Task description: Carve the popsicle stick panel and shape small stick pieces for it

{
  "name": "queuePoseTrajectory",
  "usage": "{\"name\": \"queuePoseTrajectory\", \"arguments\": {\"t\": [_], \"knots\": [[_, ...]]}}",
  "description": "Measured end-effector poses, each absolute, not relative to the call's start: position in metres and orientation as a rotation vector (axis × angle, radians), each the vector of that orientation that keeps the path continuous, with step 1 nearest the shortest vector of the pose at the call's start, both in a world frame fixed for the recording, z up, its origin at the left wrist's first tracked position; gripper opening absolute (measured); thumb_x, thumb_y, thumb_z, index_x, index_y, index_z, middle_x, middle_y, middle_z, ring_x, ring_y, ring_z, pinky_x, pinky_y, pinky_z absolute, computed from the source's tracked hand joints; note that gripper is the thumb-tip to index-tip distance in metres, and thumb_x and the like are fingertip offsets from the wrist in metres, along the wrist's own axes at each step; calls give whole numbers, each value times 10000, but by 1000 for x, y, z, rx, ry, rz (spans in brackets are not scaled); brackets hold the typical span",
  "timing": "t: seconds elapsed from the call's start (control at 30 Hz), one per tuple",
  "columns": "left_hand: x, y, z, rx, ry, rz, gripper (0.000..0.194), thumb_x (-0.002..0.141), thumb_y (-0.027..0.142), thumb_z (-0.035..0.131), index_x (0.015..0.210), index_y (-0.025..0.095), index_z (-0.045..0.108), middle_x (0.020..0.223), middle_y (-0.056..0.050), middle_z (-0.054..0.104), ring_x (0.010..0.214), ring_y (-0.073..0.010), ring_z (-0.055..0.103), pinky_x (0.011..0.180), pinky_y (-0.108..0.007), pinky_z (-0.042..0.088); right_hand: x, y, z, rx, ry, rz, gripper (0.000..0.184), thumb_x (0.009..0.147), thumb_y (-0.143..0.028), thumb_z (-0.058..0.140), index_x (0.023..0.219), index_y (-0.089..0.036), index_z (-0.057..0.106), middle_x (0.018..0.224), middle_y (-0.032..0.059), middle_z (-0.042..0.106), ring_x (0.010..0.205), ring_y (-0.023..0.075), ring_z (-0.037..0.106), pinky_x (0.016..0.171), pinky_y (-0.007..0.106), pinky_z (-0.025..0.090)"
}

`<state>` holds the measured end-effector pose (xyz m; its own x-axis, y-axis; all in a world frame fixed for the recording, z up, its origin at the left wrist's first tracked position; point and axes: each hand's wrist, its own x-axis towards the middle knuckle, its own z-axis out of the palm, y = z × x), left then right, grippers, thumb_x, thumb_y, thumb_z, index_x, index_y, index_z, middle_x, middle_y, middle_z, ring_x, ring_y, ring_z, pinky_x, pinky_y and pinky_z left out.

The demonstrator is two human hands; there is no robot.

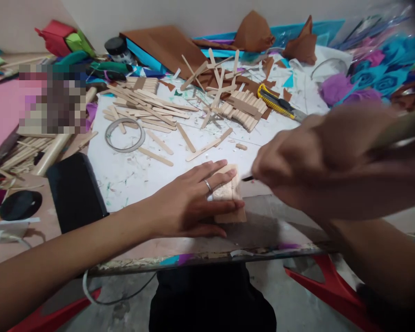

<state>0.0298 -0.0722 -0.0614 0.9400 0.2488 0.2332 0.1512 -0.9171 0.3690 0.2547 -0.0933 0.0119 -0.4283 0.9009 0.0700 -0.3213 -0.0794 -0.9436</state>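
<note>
My left hand lies flat with its fingers spread over a small pale wooden piece near the table's front edge. The piece shows between and below the fingers, partly covered by them. To its right is my right hand, blurred by motion, with the fingers closed. A thin dark tip sticks out of this fist, close to the wood's right edge; the rest of what it grips is hidden. Loose craft sticks lie beyond my left hand, and a yellow utility knife rests beyond my right.
A tape roll and a dark phone lie left of my hands. Bundled sticks stand farther back. Brown paper and blue paper flowers line the back. A cable hangs over the front edge.
</note>
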Motion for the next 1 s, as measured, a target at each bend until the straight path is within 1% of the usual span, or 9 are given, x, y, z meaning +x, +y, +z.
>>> {"name": "queuePoseTrajectory", "arguments": {"t": [0.03,0.1,0.23,0.37,0.47,0.57,0.73,0.87,1.0], "knots": [[30,-73,-63,2765,292,419,574,937,601,648,1411,279,652,1579,-181,425,1526,-444,302,1230,-626,321,257,-93,14,-626,-1215,1550,736,913,-664,550,546,-146,176,484,-87,201,458,34,169,515,212,284],[30,-73,-65,2807,289,454,599,936,604,645,1449,296,617,1557,-192,432,1532,-454,283,1221,-652,313,257,-91,12,-560,-1188,1453,699,972,-635,502,528,-167,231,476,-77,247,427,50,213,470,230,266],[32,-75,-67,2811,306,417,627,942,608,632,1492,315,569,1581,-190,404,1508,-450,330,1204,-671,322,243,-86,-6,-541,-1098,1513,647,943,-621,571,492,-200,377,452,-60,272,385,68,200,388,259,188],[33,-76,-70,2787,317,380,625,947,596,634,1508,334,551,1637,-179,336,1506,-442,344,1215,-658,317,233,-92,-12,-569,-1083,1572,664,916,-612,621,468,-203,350,446,-53,272,412,78,231,425,278,236],[32,-76,-73,2768,320,388,623,945,606,631,1501,331,561,1620,-167,369,1512,-437,336,1232,-648,296,232,-98,-10,-579,-1111,1575,686,908,-597,641,457,-195,317,434,-59,243,414,73,220,435,283,216],[32,-75,-74,2749,327,394,614,943,612,631,1488,335,573,1626,-152,370,1507,-429,346,1232,-643,299,232,-99,-10,-585,-1144,1575,644,889,-520,676,449,-202,329,429,-57,240,418,81,231,440,291,216],[32,-74,-76,2743,309,412,633,922,606,663,1492,348,565,1614,-134,393,1508,-422,345,1244,-638,281,229,-97,-16,-541,-1141,1514,599,895,-440,643,462,-198,306,425,-56,233,415,78,188,450,301,190],[32,-74,-76,2743,306,441,643,918,602,671,1499,349,559,1606,-156,388,1505,-441,343,1229,-645,295,228,-98,-16,-597,-1106,1506,630,862,-487,686,454,-195,304,426,-53,238,409,80,185,446,307,187],[33,-74,-74,2742,309,416,649,922,603,664,1509,348,550,1590,-171,401,1485,-445,370,1221,-653,303,229,-98,-14,-707,-1082,1527,645,830,-535,730,451,-203,328,433,-46,267,405,95,224,442,322,228]]}}
